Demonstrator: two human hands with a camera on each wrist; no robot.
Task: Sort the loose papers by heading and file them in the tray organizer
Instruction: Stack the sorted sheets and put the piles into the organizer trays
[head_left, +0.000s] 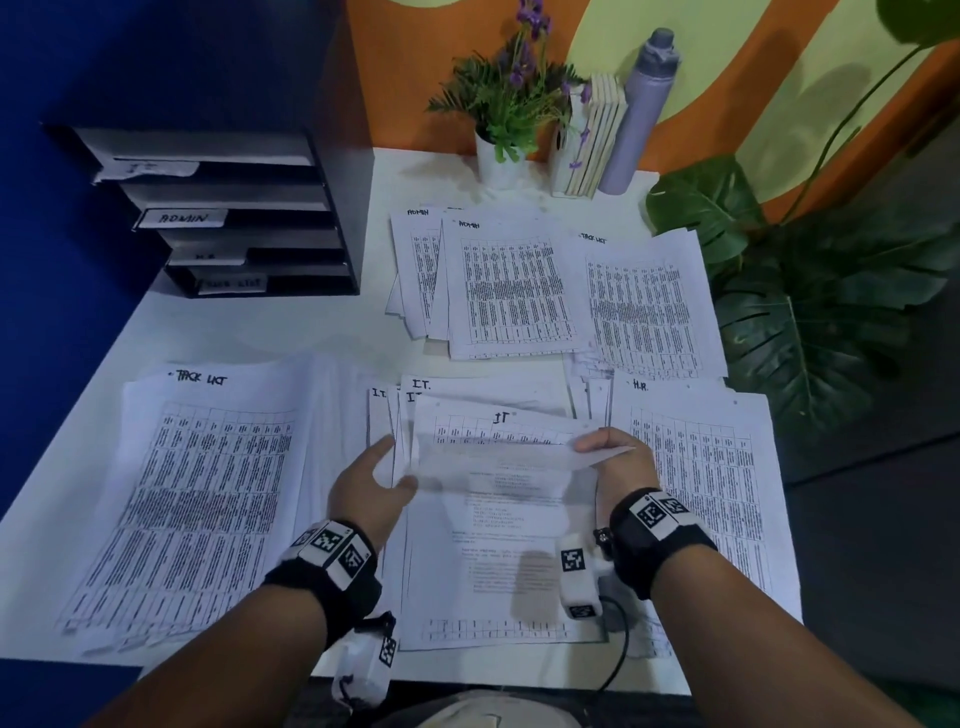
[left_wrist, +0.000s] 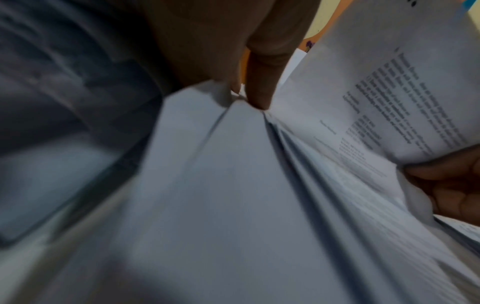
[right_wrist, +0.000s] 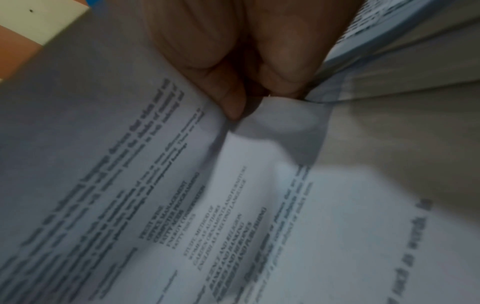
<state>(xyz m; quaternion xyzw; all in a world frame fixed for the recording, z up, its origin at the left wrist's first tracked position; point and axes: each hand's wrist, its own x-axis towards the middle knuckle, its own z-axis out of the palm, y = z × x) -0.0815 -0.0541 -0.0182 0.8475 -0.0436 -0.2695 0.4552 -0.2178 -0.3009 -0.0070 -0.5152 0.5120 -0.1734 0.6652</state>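
White paper, thin and limp: the sheet (head_left: 498, 457) bows above the IT pile (head_left: 467, 395), near centre of the table (head_left: 260, 327). Right hand (head_left: 618, 457) pinches its right edge. Left hand (head_left: 369, 483) lies apart, straight fingers against the pile's left edge. Judged step: sorting. Next move wants the heading read, then a flat, squared lay-down. Tray organizer (head_left: 234, 208), dark, rigid, with labelled slots, stands far left.

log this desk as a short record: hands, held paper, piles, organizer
lifted sheet: blurred, over IT pile
left hand: touches its left edge
right hand: pinches its right edge
near piles: task list pile, H.R pile
far piles: admin pile, second task list pile
tray organizer: back left; labels IT, ADMIN, H.R, task list
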